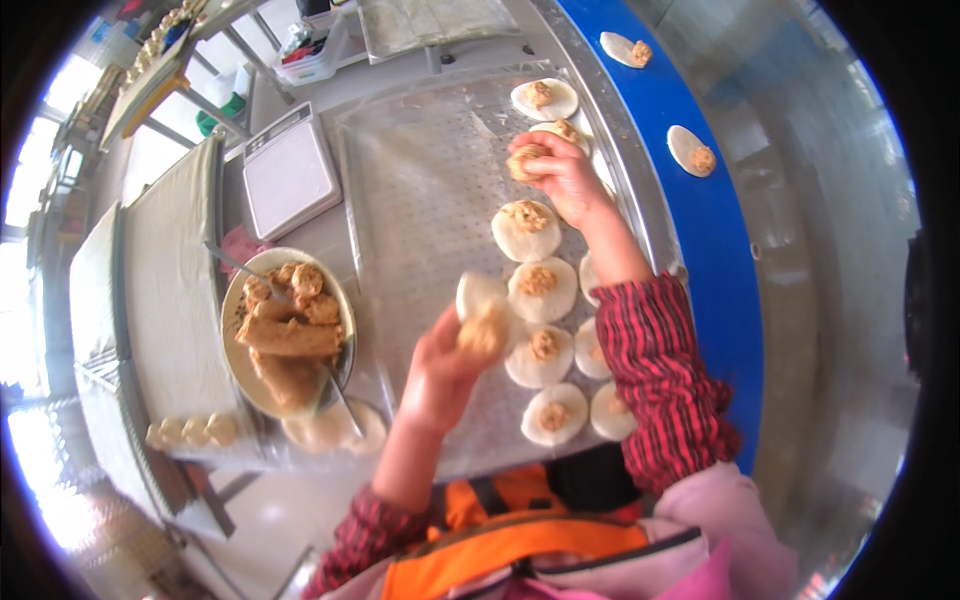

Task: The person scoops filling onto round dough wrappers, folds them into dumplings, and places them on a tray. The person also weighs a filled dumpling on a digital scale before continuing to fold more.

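My left hand [439, 371] is raised over the near part of the perforated metal tray [420, 210]. It holds a dough round [478, 291] with a lump of tan filling [482, 334] on it, both blurred. Farther up, my right hand [562, 180] has its fingers curled around another lump of tan filling [526, 163], above the dough rounds. Flat dough rounds topped with filling, such as one nearby round [526, 231], lie in two columns along the tray's right side. My right forearm and sleeve partly cover the outer column.
Left of the tray stands a bowl [232, 352] of filling with metal utensils, beside a digital scale [289, 169]. A blue conveyor belt [720, 300] runs along the right, carrying two topped dough rounds [684, 150]. Small dough pieces [195, 430] sit at the left.
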`<state>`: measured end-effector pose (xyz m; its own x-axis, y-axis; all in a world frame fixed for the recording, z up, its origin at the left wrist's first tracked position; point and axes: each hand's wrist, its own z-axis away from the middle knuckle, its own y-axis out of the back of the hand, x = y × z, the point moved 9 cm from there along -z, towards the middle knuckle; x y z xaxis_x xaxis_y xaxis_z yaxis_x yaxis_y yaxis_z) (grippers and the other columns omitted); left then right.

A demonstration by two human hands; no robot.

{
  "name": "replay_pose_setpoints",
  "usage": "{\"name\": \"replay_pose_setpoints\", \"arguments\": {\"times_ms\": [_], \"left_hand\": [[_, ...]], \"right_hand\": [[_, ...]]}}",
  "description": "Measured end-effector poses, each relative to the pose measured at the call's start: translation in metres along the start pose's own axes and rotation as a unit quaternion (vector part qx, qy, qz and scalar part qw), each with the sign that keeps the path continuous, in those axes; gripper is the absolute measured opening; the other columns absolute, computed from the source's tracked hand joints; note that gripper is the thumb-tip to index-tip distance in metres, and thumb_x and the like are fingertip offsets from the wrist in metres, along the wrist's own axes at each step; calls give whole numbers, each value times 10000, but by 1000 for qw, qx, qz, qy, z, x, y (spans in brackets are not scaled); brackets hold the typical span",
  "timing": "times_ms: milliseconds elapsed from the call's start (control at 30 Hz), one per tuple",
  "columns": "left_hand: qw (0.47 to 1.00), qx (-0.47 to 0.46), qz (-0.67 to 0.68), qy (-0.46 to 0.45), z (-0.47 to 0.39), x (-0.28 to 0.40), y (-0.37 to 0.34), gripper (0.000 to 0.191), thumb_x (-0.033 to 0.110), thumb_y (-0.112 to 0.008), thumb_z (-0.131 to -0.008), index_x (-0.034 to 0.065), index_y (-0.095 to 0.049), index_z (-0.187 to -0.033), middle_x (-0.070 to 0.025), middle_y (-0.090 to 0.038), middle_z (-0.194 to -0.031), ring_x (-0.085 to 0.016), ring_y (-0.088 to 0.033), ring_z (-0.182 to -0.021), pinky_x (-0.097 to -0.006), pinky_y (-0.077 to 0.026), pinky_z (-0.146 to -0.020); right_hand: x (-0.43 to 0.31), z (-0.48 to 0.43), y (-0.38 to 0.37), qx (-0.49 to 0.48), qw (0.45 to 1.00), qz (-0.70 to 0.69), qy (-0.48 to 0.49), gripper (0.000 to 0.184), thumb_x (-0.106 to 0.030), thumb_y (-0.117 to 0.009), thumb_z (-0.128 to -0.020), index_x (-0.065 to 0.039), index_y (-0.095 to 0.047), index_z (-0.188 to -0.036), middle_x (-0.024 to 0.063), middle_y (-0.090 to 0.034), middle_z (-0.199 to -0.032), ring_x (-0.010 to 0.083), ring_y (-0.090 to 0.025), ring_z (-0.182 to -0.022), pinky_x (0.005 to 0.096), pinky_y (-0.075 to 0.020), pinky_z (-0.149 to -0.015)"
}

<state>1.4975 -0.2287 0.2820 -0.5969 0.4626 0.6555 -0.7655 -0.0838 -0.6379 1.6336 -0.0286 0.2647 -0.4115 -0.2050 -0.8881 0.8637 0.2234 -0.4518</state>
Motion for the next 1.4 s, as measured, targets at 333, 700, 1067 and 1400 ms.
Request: {"name": "replay_pose_setpoints", "arguments": {"times_ms": [333, 700, 1067, 1400], "left_hand": [[994, 108, -21, 15, -212, 15, 30, 251, 46, -608, -771, -68, -550, -987, -126, -579, -955, -206, -576, -834, -312, -529, -705], [640, 229, -699, -224, -207, 73, 9, 608, 342, -781, -573, 37, -555, -1050, -141, -582, -942, -247, -581, -853, -340, -474, -736], [796, 146, -550, -206, -234, 71, 35, 335, 90, -661, -609, 24, -597, -930, -122, -628, -879, -190, -602, -731, -296, -474, -670], [554, 189, -704, -403, -202, 53, -13, 607, 221, -735, -603, 45, -506, -1137, -148, -530, -1023, -286, -498, -930, -376, -423, -800]], "right_hand": [[-63, 146, 92, 154, 987, 41, 33, 327, -7, -494, -713, 9, -492, -1040, 123, -536, -1034, 218, -537, -932, 326, -420, -842], [-59, 283, 128, 287, 957, 42, 9, 346, 25, -466, -657, 11, -508, -999, 115, -540, -1001, 195, -552, -876, 288, -439, -783], [-62, 341, 128, 329, 944, 32, -8, 313, 32, -476, -661, 14, -527, -970, 103, -546, -956, 184, -552, -852, 278, -438, -756], [-132, 187, 206, 230, 841, 441, 213, 170, -39, -542, -752, -32, -547, -921, 18, -545, -858, 101, -502, -783, 237, -415, -705]]}}
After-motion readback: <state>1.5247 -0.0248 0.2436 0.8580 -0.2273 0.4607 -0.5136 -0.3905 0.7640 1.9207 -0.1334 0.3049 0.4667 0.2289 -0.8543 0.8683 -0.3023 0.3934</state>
